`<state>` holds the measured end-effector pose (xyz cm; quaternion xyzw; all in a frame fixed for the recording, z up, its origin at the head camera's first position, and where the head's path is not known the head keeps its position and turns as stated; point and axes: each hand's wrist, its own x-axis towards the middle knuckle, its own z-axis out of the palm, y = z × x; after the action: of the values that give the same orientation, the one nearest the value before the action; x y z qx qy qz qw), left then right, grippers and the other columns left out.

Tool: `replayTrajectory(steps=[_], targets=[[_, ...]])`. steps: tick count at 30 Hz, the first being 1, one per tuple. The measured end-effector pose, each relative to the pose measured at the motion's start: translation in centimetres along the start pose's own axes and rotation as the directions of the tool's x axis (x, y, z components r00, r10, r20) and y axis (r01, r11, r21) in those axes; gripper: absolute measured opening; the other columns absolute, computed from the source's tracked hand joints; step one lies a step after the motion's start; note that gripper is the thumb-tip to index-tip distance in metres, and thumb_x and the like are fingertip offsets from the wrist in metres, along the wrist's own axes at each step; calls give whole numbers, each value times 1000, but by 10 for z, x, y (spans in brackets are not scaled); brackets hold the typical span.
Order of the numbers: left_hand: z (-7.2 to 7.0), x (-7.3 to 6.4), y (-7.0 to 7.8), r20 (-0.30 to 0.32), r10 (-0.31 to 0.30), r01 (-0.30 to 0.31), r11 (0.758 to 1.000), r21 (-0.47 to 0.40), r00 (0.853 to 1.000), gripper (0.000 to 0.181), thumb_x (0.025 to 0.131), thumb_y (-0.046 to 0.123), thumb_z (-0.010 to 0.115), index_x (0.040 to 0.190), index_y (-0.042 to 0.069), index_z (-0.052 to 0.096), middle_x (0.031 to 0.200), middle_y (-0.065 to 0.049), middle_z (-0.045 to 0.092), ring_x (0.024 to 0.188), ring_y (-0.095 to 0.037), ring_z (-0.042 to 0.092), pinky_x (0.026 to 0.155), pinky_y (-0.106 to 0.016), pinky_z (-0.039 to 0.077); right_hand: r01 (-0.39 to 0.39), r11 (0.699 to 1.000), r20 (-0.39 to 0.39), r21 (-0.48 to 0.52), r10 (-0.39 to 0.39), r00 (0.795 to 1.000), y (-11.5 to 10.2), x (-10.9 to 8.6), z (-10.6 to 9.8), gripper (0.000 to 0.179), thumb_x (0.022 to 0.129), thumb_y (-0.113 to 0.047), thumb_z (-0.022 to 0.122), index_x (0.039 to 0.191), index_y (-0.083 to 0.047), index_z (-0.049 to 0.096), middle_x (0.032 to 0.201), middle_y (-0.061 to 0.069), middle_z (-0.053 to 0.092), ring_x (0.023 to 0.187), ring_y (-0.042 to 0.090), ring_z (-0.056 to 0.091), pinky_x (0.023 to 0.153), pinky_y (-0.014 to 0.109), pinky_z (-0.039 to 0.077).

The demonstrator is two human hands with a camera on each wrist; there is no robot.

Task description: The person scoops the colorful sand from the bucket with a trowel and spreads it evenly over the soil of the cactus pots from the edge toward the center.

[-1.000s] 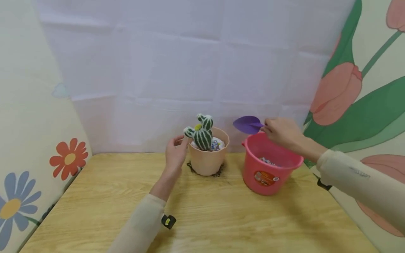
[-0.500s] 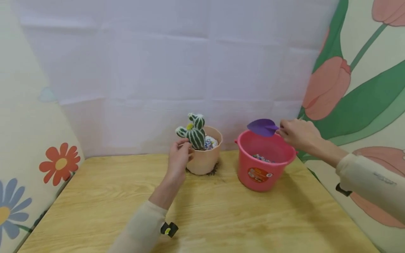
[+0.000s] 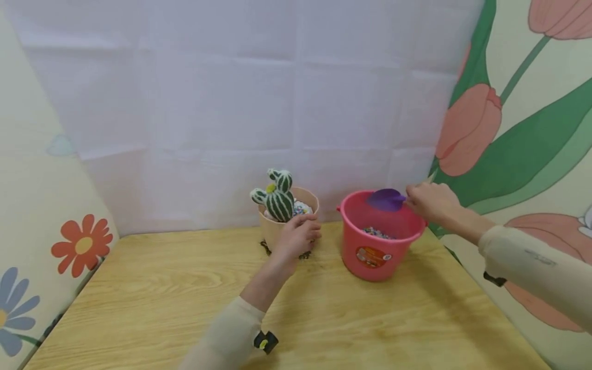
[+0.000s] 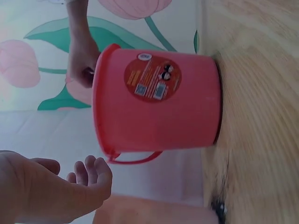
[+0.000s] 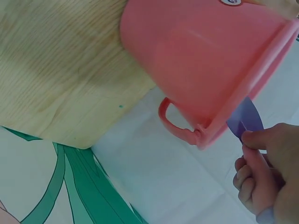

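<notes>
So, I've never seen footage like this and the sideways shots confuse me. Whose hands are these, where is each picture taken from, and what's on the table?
There is no machine here: a person works with two bare hands. The wide picture comes from a camera on their head; the two tilted ones come from cameras on each wrist. On the wooden table stand a beige pot holding a toy cactus, and a pink bucket with small colourful bits inside. The left hand rests curled against the pot's front. The right hand grips a purple scoop over the bucket's mouth.
</notes>
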<state>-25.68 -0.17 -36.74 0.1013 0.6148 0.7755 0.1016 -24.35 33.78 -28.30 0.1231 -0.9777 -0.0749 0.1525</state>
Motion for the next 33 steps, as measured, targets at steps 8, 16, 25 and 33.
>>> replayTrajectory(steps=[8, 16, 25, 33], targets=[[32, 16, -11, 59, -102, 110, 983, -148, 993, 34, 105, 12, 50, 135, -3, 53, 112, -18, 61, 91, -24, 64, 87, -39, 56, 25, 999, 40, -43, -23, 999, -6, 15, 12, 24, 95, -12, 64, 73, -12, 56, 64, 2, 53, 56, 21, 54, 47, 43, 49], [53, 17, -17, 101, -188, 210, 935, -286, 977, 36, 103, 19, 60, 132, -2, 56, 101, -11, 64, 89, -21, 64, 89, -37, 56, 94, 992, 27, -89, -92, 995, -17, 19, 28, 24, 88, -8, 70, 69, -12, 56, 62, 3, 53, 54, 23, 54, 45, 44, 50], [68, 12, -17, 119, -224, 253, 859, -445, 967, 24, 97, 13, 65, 117, 1, 68, 101, -15, 65, 96, -26, 66, 89, -40, 57, 142, 983, 9, -120, -142, 990, -23, 14, 33, 32, 82, -9, 77, 63, -17, 52, 60, 2, 54, 54, 23, 56, 46, 45, 51], [79, 9, -22, 115, -250, 271, 796, -541, 962, 35, 98, 11, 66, 131, -1, 64, 114, -17, 65, 103, -25, 63, 94, -40, 54, 160, 976, 27, -146, -158, 987, -23, 9, 41, 26, 81, -11, 80, 68, -15, 58, 65, 5, 60, 58, 26, 60, 48, 47, 53]])
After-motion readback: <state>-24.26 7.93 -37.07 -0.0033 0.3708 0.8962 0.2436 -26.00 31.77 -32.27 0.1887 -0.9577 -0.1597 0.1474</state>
